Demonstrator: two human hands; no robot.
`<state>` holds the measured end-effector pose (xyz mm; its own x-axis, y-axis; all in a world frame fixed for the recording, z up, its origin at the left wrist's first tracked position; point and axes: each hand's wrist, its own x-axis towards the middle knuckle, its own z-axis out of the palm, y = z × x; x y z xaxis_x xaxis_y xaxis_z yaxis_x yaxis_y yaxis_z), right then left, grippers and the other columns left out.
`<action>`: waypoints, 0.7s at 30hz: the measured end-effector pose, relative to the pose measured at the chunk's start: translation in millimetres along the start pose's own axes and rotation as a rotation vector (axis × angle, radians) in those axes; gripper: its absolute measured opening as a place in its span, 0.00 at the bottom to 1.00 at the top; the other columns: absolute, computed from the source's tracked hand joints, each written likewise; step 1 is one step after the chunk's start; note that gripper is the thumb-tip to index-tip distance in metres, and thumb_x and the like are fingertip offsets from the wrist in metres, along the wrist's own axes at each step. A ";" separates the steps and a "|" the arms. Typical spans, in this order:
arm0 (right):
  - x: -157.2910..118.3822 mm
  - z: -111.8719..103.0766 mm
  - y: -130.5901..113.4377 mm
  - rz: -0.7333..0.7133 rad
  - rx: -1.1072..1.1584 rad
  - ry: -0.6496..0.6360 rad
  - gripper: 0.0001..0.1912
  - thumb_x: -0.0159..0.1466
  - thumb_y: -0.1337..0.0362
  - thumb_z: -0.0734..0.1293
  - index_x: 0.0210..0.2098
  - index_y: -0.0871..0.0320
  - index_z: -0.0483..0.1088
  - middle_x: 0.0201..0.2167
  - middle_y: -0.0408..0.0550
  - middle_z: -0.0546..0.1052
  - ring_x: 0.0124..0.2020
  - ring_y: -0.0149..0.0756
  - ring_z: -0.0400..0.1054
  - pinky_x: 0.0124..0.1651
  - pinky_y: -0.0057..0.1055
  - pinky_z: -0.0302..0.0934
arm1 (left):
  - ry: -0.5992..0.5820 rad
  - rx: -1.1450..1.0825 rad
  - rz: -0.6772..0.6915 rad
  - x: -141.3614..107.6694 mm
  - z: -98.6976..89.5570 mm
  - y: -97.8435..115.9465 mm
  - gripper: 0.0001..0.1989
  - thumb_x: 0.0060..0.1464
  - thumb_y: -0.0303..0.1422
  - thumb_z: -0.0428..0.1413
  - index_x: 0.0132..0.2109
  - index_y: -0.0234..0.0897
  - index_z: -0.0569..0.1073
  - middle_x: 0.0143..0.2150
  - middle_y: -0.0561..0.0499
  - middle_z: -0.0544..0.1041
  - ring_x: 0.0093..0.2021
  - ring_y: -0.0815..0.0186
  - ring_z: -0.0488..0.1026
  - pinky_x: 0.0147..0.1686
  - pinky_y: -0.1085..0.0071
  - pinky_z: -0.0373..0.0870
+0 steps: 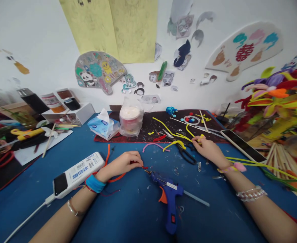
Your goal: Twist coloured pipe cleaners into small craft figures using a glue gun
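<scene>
My left hand [130,160] is closed in a pinch above the blue table. A short red fuzzy piece [145,167] shows at its fingertips, close to the nozzle of the blue glue gun [170,195], which lies with a clear glue stick out of its back. Farther right, my right hand [207,148] is closed at the fingertips on a yellow pipe cleaner [189,130], beside black-handled scissors [186,155]. A bent yellow pipe cleaner [172,144] and a purple one [154,145] lie between the hands. An orange pipe cleaner [108,155] runs behind my left wrist.
A white power bank [79,173] with a cable lies left. Behind stand a tissue pack [104,125] and a wrapped tub [131,118]. A phone [243,145] rests right, near a colourful pipe-cleaner bunch [277,91]. At far left lies a yellow glue gun [28,133].
</scene>
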<state>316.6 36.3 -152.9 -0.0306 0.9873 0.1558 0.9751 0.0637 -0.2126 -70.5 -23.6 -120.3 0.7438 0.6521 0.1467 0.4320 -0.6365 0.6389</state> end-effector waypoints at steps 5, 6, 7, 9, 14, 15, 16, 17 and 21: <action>-1.0 -2.1 -1.6 -0.011 0.001 -0.003 0.16 0.64 0.56 0.54 0.40 0.54 0.69 0.28 0.48 0.76 0.28 0.37 0.70 0.27 0.26 0.51 | 0.043 -0.042 -0.031 1.8 0.6 0.5 0.11 0.60 0.35 0.50 0.38 0.36 0.75 0.37 0.49 0.72 0.37 0.68 0.70 0.39 0.73 0.67; -1.0 -2.3 -1.8 -0.007 -0.001 -0.006 0.16 0.64 0.56 0.54 0.40 0.54 0.69 0.28 0.48 0.76 0.27 0.37 0.70 0.26 0.26 0.51 | 0.055 -0.050 -0.034 2.1 0.6 0.8 0.11 0.60 0.35 0.50 0.38 0.36 0.75 0.37 0.49 0.72 0.37 0.68 0.70 0.39 0.73 0.67; -1.1 -2.5 -2.0 0.000 -0.003 -0.008 0.16 0.64 0.56 0.54 0.40 0.54 0.69 0.28 0.47 0.76 0.27 0.37 0.70 0.26 0.26 0.51 | 0.067 -0.058 -0.038 2.3 0.5 1.2 0.11 0.60 0.35 0.51 0.38 0.36 0.75 0.37 0.48 0.72 0.37 0.68 0.70 0.39 0.73 0.67; -1.1 -2.6 -2.2 0.007 -0.006 -0.013 0.16 0.64 0.55 0.54 0.40 0.54 0.69 0.28 0.47 0.76 0.26 0.36 0.70 0.26 0.26 0.51 | 0.085 -0.068 -0.050 2.7 0.3 1.6 0.10 0.60 0.35 0.51 0.38 0.36 0.75 0.38 0.48 0.72 0.37 0.68 0.70 0.39 0.72 0.67; -0.4 -1.2 -0.9 -0.006 0.008 -0.012 0.16 0.64 0.55 0.54 0.41 0.54 0.69 0.28 0.47 0.75 0.26 0.36 0.70 0.27 0.26 0.51 | 0.127 -0.082 -0.081 4.0 -0.2 1.5 0.10 0.59 0.34 0.51 0.37 0.35 0.75 0.38 0.48 0.72 0.38 0.67 0.70 0.40 0.71 0.67; -0.2 -0.6 -0.4 -0.003 0.009 -0.011 0.16 0.64 0.55 0.54 0.40 0.54 0.69 0.27 0.47 0.75 0.26 0.36 0.69 0.26 0.26 0.51 | 0.138 -0.079 -0.089 4.2 -0.3 1.6 0.09 0.59 0.34 0.52 0.37 0.35 0.75 0.38 0.48 0.72 0.37 0.67 0.70 0.40 0.71 0.67; 0.1 0.0 0.1 0.000 0.010 -0.008 0.16 0.64 0.55 0.54 0.40 0.54 0.70 0.26 0.47 0.75 0.25 0.36 0.69 0.25 0.26 0.50 | 0.148 -0.073 -0.097 4.4 -0.5 1.7 0.09 0.58 0.34 0.52 0.37 0.35 0.75 0.38 0.48 0.72 0.37 0.67 0.70 0.39 0.72 0.68; 0.4 0.5 0.6 0.001 0.013 -0.004 0.16 0.63 0.55 0.55 0.39 0.54 0.70 0.26 0.47 0.75 0.24 0.36 0.69 0.25 0.26 0.50 | 0.160 -0.066 -0.102 4.4 -0.5 1.9 0.09 0.58 0.34 0.52 0.37 0.35 0.75 0.37 0.48 0.72 0.37 0.67 0.70 0.38 0.72 0.68; 0.7 1.9 1.9 -0.009 0.019 0.010 0.16 0.63 0.55 0.55 0.38 0.54 0.70 0.26 0.47 0.75 0.25 0.35 0.69 0.25 0.26 0.50 | 0.167 -0.050 -0.104 4.1 0.1 2.3 0.09 0.57 0.35 0.53 0.36 0.35 0.75 0.37 0.48 0.72 0.36 0.67 0.70 0.38 0.71 0.68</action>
<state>318.1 37.4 -155.0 -0.0375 0.9852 0.1673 0.9705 0.0759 -0.2290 -66.5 -22.4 -118.4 0.5998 0.7750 0.1989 0.4730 -0.5440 0.6931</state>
